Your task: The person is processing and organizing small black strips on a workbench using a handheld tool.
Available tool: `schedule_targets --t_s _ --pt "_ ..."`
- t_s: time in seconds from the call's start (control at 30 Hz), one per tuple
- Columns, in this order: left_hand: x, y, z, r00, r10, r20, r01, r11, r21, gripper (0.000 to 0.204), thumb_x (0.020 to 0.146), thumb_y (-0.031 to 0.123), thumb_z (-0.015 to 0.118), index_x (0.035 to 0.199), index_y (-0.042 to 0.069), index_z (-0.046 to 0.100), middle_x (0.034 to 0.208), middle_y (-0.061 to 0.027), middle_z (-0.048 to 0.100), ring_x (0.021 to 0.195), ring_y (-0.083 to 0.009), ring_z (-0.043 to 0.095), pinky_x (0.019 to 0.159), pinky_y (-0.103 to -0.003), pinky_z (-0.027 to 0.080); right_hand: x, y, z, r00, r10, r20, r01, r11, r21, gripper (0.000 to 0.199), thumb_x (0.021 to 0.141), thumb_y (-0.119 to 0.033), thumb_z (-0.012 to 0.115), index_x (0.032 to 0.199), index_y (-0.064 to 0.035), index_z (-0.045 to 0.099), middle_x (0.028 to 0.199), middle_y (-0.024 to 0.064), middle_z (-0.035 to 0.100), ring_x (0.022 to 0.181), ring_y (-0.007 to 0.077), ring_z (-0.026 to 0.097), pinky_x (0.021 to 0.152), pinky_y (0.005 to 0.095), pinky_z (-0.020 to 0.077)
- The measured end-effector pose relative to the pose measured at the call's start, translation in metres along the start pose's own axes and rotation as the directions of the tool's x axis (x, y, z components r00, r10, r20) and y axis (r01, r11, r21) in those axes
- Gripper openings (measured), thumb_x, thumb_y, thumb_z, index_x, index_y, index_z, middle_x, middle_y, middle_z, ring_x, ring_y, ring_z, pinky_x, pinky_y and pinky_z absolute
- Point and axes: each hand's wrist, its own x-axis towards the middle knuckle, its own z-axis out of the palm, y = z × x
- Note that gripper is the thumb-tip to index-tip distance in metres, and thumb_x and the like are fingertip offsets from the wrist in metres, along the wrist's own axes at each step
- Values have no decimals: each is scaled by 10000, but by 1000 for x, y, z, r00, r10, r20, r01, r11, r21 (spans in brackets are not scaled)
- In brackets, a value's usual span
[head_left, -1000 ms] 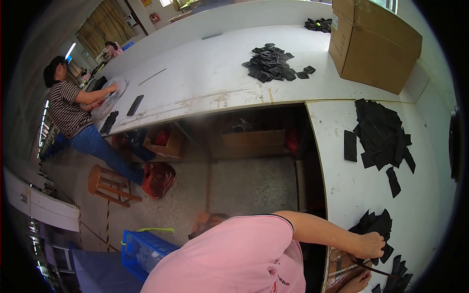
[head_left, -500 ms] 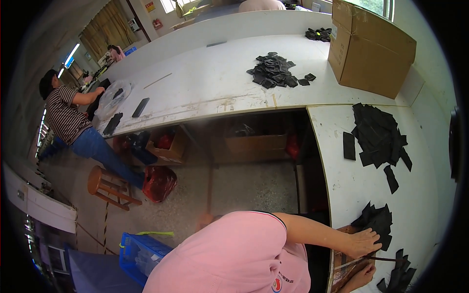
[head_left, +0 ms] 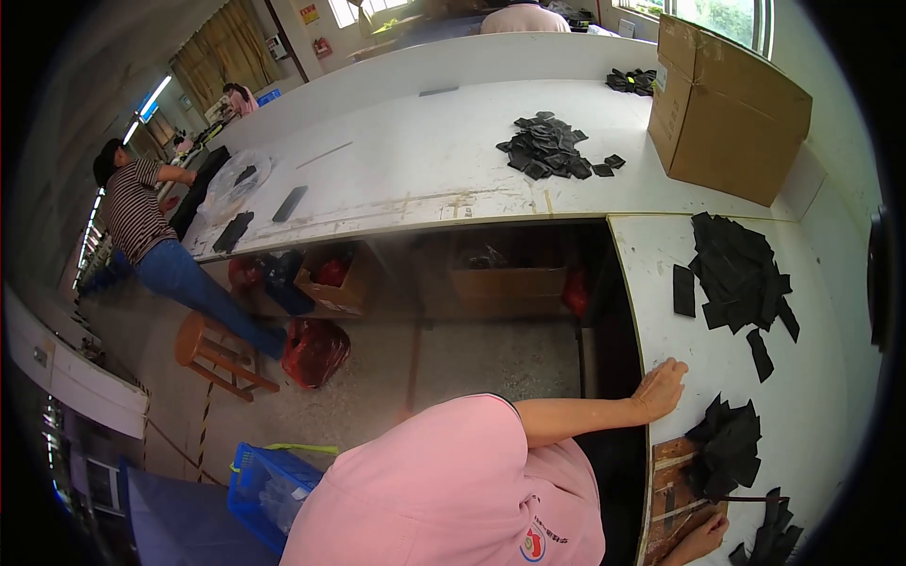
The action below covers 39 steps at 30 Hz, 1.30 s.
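Note:
My left hand is over the left edge of the white side table, its fingers bent inward; whether anything is in them is hidden. Lower down, my right hand is beside a worn brown board, fingers curled, and what they hold does not show. A pile of flat black pieces overlaps the board's far corner, between my two hands. A thin dark rod runs from the board to a smaller bunch of black strips.
Further up lie a larger heap of black pieces and a cardboard box. The long white table carries another black heap. At left a person in a striped shirt stands by a wooden stool. A blue basket is behind me.
My left hand has left the black pile and moved up and left to the table edge. My right hand stays by the board. The whole view has shifted slightly.

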Motion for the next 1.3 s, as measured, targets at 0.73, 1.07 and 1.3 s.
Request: schedule_targets --t_s 0.73,1.07,1.3 --pt "30 -29 -2 982 139 -127 -121 983 135 186 748 56 524 924 31 470 733 -122 502 605 -286 537 518 -352 430 -9 36 20 966 181 184 -201 975 99 259 792 -201 540 854 46 585 810 248 566 720 369 552 635 417 446" --pt "31 -29 -2 983 160 -88 -137 964 228 163 723 27 533 881 32 492 695 -106 516 584 -266 541 505 -329 436 -1 10 6 970 202 133 -224 957 185 350 805 -282 515 737 59 558 696 228 535 663 368 498 626 434 403" --pt "33 -25 -3 985 168 -43 -148 944 296 147 715 29 536 858 34 500 690 -94 503 583 -253 537 503 -324 434 27 28 41 996 88 24 -90 929 359 348 805 -281 514 742 58 559 700 227 537 669 370 497 635 439 397"
